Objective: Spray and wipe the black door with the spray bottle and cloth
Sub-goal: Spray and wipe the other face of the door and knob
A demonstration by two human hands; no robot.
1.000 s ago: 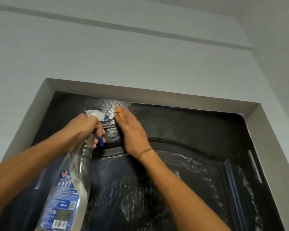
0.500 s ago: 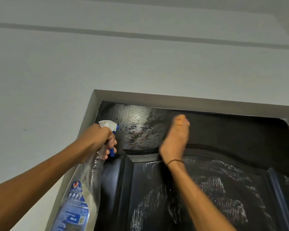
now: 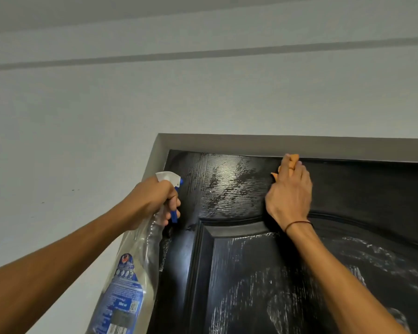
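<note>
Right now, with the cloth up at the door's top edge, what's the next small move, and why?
Probably slide the right hand and its orange cloth rightward along the top rail of the black door. The rail left of it shines wet and streaked; the stretch to its right looks dull and unwiped. The left hand can just hold the spray bottle.

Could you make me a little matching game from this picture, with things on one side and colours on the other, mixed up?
Things:
1. cloth
2. door
3. spray bottle trigger
4. wall

Colours:
A. black
B. pale grey
C. orange
D. blue

Pairs: 1-C, 2-A, 3-D, 4-B
</note>
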